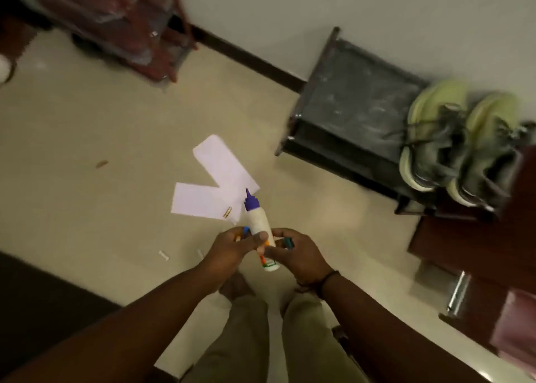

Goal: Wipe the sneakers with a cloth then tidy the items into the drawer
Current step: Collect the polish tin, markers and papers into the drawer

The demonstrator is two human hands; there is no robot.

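Both hands meet at the centre of the view above the floor. My left hand (232, 248) grips a white glue bottle (259, 223) with a purple nozzle, plus small blue and orange items. My right hand (295, 255) curls round the bottle's lower part and a small dark teal item (289, 242). Two yellow-green and grey sneakers (458, 145) stand side by side on a low dark rack (356, 104) at the right. Two white envelopes (214, 182) lie crossed on the floor beyond my hands, with a small gold piece (227, 212) on them.
A dark wooden drawer unit (475, 266) with a metal handle (458, 292) stands at the right edge. A red metal shelf (121, 26) stands at the back left. Small scraps (164, 255) lie on the pale floor. A dark mat (43, 304) covers the lower left.
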